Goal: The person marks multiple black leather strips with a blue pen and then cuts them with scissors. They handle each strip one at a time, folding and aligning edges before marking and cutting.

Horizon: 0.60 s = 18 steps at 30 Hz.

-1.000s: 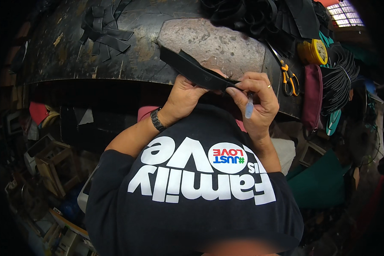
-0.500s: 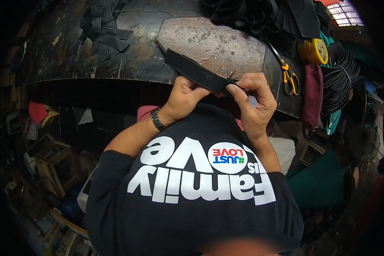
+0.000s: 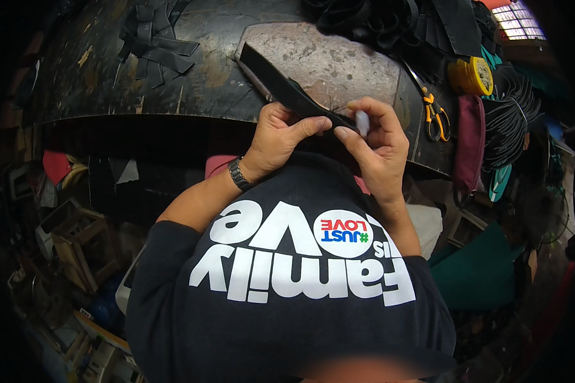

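A black strap [image 3: 271,78], which looks like leather, slants up and left over a stone slab [image 3: 345,67]. My left hand [image 3: 276,135] grips it from below, thumb laid along the near side. At the strap's right end is my right hand [image 3: 382,145], its thumb tip at the strap's edge. Its curled fingers hold a small whitish translucent piece [image 3: 362,122], too small to identify. Thin dark threads or bristles seem to stick up near the strap's right end.
Orange-handled scissors [image 3: 436,121] lie right of the slab on the dark worktable [image 3: 207,96]. Beyond them are a yellow tin [image 3: 461,76], a maroon pouch [image 3: 470,140] and bundled black cords [image 3: 508,118]. Black strips [image 3: 156,45] lie at the far left, with more black material [image 3: 390,22] behind the slab.
The strap's far end has swung up and left, and the strap has turned more edge-on. The translucent piece has moved from beside my right palm up toward my fingers at the strap.
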Motion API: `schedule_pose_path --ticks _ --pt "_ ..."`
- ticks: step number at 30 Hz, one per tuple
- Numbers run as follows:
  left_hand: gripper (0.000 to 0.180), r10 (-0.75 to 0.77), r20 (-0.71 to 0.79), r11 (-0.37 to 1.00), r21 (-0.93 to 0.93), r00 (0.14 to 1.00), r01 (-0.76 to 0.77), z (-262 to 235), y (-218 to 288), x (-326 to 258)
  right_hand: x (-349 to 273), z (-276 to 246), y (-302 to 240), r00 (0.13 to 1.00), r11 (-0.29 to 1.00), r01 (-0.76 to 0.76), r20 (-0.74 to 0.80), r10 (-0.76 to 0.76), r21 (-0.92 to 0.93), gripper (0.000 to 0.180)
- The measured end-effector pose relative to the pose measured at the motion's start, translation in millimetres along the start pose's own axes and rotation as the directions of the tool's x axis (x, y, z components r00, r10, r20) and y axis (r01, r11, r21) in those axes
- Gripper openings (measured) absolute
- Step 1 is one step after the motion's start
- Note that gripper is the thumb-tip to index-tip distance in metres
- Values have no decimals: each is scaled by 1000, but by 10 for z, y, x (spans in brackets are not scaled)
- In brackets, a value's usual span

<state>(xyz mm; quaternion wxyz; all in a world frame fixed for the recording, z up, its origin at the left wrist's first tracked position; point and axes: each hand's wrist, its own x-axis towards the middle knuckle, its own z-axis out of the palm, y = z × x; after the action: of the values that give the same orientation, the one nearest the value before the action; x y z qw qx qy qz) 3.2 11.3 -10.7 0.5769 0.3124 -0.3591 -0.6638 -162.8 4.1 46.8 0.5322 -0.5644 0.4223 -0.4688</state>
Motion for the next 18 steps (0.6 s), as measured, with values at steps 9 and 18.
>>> schedule_pose_path --ticks 9,18 --pt "15 68 -6 990 126 998 -67 23 112 -1 26 -56 60 997 990 -56 48 63 -130 14" --pt "17 144 35 978 149 989 -148 47 20 -7 16 18 138 998 998 -17 63 21 -64 14"
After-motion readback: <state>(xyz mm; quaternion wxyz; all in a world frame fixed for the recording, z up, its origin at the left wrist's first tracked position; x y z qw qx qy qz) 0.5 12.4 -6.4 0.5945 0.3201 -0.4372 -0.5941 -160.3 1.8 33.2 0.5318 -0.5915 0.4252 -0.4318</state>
